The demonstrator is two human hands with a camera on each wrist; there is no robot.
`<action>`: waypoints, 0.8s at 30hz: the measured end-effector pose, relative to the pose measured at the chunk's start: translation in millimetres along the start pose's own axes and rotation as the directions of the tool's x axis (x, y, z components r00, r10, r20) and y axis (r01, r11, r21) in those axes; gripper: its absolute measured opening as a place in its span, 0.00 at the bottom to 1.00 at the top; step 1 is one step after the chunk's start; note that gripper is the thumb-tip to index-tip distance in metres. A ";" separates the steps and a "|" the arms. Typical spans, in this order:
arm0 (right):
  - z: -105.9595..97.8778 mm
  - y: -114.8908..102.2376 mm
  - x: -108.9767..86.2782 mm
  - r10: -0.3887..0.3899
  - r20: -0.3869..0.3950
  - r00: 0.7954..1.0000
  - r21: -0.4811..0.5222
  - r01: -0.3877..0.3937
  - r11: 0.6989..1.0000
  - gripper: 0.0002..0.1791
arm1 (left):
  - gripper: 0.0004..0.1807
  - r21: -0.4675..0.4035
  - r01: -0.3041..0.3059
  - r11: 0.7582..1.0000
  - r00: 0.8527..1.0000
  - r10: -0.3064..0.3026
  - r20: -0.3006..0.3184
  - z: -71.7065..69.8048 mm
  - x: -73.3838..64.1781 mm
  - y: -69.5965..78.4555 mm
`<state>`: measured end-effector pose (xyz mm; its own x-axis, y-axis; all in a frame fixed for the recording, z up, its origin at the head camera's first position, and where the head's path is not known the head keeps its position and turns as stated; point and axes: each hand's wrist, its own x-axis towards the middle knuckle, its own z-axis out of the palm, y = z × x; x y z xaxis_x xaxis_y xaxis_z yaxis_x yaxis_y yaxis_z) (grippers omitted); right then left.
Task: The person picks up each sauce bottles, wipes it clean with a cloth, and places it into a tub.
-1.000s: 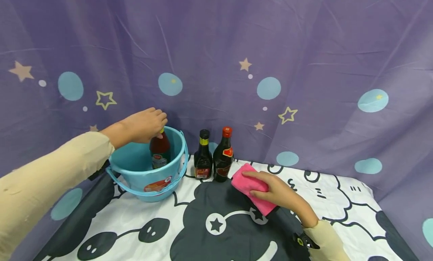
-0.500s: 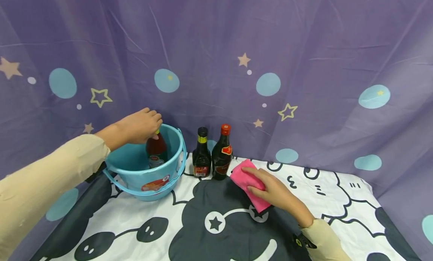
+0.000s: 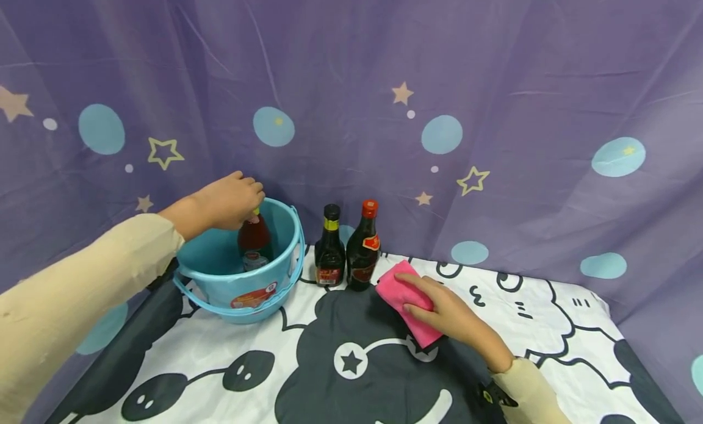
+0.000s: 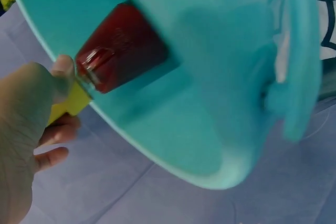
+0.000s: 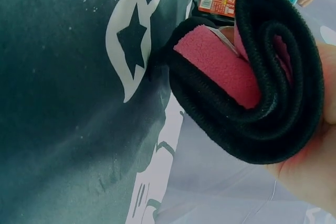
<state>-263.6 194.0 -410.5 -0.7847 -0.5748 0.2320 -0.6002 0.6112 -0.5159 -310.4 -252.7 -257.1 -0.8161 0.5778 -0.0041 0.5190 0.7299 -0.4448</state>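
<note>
My left hand (image 3: 233, 201) pinches the yellow cap (image 4: 73, 102) of a sauce bottle (image 3: 255, 240) with reddish-brown contents. The bottle stands inside a light blue bucket (image 3: 219, 282), its lower part hidden by the bucket's front wall. In the left wrist view the thumb and fingers close around the cap beside the bucket's rim. My right hand (image 3: 445, 308) grips a folded pink cloth (image 3: 409, 299) from its right side, low over the printed sheet. Seen from the right wrist, the cloth (image 5: 218, 66) is folded over in layers with a black edge.
Two dark sauce bottles stand side by side right of the bucket, one with a black cap (image 3: 331, 212) and one with a red cap (image 3: 370, 208). The bucket's handle (image 3: 219, 311) hangs down its front. Behind everything hangs a purple curtain (image 3: 340, 58); a cartoon-printed sheet (image 3: 230, 344) covers the surface.
The bottle in my left hand sits slightly lower in the bucket than a second ago. My right hand keeps hold of the cloth, almost unmoved. The head view has shifted slightly.
</note>
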 end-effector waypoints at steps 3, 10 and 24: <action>2.0 0.1 0.3 -0.001 0.000 1.000 -0.006 0.001 1.000 0.35 | 0.13 -0.055 0.027 0.998 1.000 -0.026 0.017 -3.7 1.2 0.2; 3.3 -1.8 2.4 -0.019 -0.005 1.000 -0.016 0.019 1.000 0.35 | 0.13 -0.079 0.066 0.995 0.994 -0.059 0.096 -11.1 4.7 1.8; 0.1 -6.1 0.7 -0.030 0.008 1.000 -0.012 0.030 0.999 0.35 | 0.18 -0.047 0.214 0.976 0.974 -0.210 0.083 -31.8 13.0 17.6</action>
<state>-260.5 189.8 -407.2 -0.7650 -0.5972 0.2411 -0.6256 0.6000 -0.4986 -303.8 -220.7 -236.5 -0.9251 0.3795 0.0151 0.3435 0.8529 -0.3931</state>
